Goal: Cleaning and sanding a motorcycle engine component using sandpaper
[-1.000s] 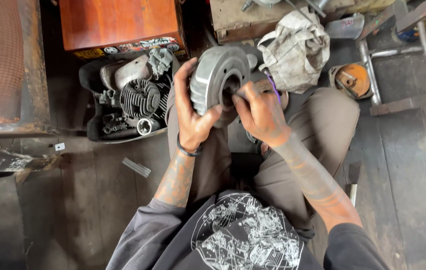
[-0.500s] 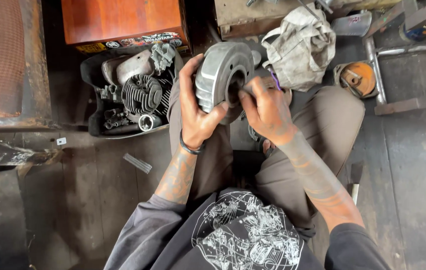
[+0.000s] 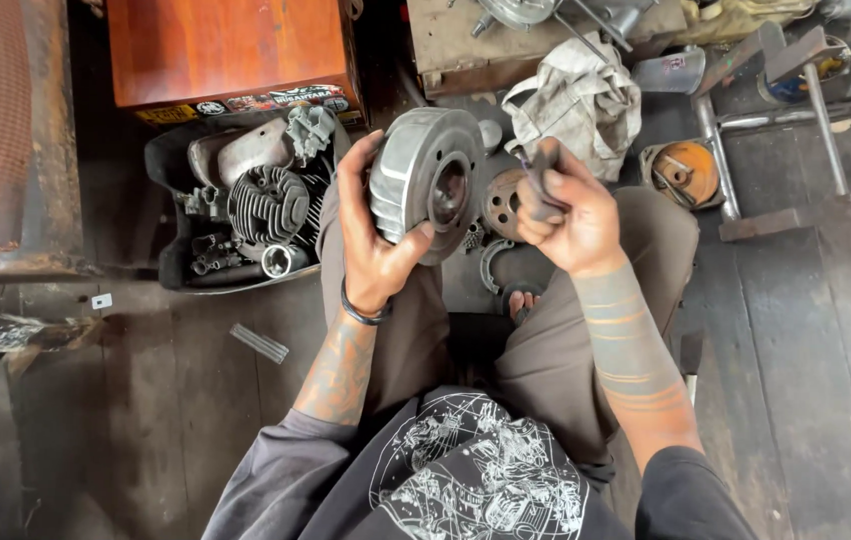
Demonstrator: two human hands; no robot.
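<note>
The left hand (image 3: 378, 235) grips a round grey ribbed metal drum (image 3: 426, 183) above the lap, fingers wrapped around its rim. The right hand (image 3: 566, 215) closes on a small dark tool (image 3: 543, 180) just beside the drum's open centre. Holding the drum steady, tilted toward the tool, would help.

Dim, even daylight; sharp focus, soft shadows.

Dark plank floor (image 3: 816, 330): far left a black tray of engine parts (image 3: 236, 215) w/ orange-brown box (image 3: 231, 50) behind, grey rag (image 3: 571, 100) far centre, small metal strip (image 3: 259, 343) near left
</note>
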